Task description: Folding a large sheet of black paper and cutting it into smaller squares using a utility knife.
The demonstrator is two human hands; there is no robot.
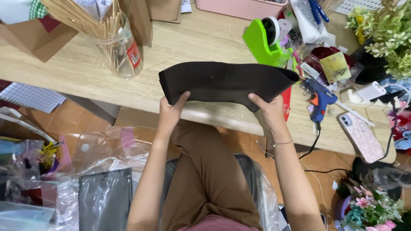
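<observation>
Both hands hold one stack of dark brown sheets above the near edge of the wooden worktop; the left hand has its grip closed on the lower left corner, the right hand on the lower right. Beside it lie one green tape dispenser, one blue glue gun and one phone.
</observation>
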